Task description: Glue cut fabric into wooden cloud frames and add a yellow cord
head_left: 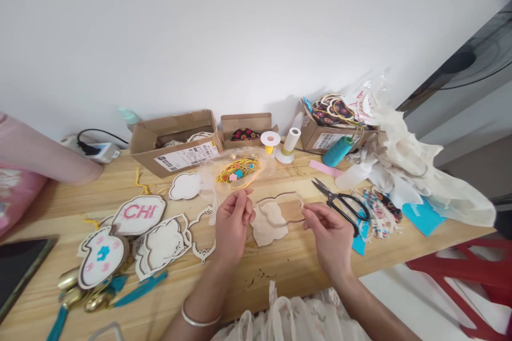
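Observation:
My right hand (330,234) pinches the right edge of a thin cloud-shaped frame (285,193), held just over the table. My left hand (233,226) is closed, fingertips pressed together close to the frame's left side; what lies in them, if anything, I cannot make out. Below the frame is a pale cloud-shaped piece (269,235). Black-handled scissors (340,203) lie beyond my right hand. Left of my left hand are stacked white cloud-shaped pieces (164,242) and a scrolled cut-out frame (200,224).
Cardboard boxes (150,154) stand along the wall. A teal thread cone (338,151), a white squeeze bottle (355,175) and fabric scraps (382,213) lie to the right. Finished plaques, one reading CHI (139,214), and brass bells (98,301) sit at left. A red stool (468,277) is beyond the table.

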{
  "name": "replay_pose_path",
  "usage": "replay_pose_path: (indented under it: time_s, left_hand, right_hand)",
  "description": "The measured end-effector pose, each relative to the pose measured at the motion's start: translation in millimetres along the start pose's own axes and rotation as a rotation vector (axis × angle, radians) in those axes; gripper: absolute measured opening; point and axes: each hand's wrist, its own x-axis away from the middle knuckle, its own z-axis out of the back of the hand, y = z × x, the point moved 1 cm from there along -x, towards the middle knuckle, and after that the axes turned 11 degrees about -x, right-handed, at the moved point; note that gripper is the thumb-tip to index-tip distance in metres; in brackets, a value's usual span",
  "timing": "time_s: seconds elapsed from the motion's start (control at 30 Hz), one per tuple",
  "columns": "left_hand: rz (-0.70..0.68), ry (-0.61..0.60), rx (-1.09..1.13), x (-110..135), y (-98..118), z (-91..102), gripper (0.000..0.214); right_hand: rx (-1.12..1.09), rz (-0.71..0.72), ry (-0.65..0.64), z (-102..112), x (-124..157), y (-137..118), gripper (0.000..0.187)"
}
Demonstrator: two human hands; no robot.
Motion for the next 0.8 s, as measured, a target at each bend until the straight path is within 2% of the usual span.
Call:
replay_pose_path:
  time_s: [0.07, 0.1, 0.17, 0.3, 0.4, 0.47, 0.6, 0.8]
  left_hand:
    - [-0.032, 0.011, -0.113, 0.4, -3.6, -0.5, 0.020]
    - [-0.033, 0.003, -0.158, 0.5, -5.6, -0.4, 0.019]
    - [-0.021, -0.025, -0.229, 0.9, -9.4, 0.1, 0.021]
    - [-0.035, -0.133, -0.338, 3.7, -14.4, -0.4, 0.030]
    - [-0.087, -0.254, -0.435, 7.5, -14.8, -4.9, 0.028]
    - [-0.108, -0.292, -0.495, 9.7, -13.5, -8.7, 0.025]
    - [-0.105, -0.280, -0.556, 10.5, -11.6, -12.5, 0.026]
    - [-0.047, -0.263, -0.537, 7.9, -15.6, -7.4, 0.029]
  right_hand:
    - [-0.256, -0.308, 0.081, -2.1, -1.5, 3.6, 0.016]
    - [-0.357, -0.411, 0.102, -2.8, -2.5, 3.9, 0.020]
    - [-0.480, -0.522, 0.130, -3.1, -4.8, 2.4, 0.025]
    - [-0.527, -0.515, 0.177, -0.5, -7.5, 0.1, 0.027]
    - [-0.499, -0.467, 0.191, 1.5, -6.9, 2.8, 0.026]
    - [-0.483, -0.451, 0.183, 2.2, -5.8, 4.9, 0.025]
    - [-0.475, -0.462, 0.149, 2.6, -3.9, 5.7, 0.023]
    - [-0.524, -0.524, 0.125, 1.5, -2.9, 2.8, 0.024]
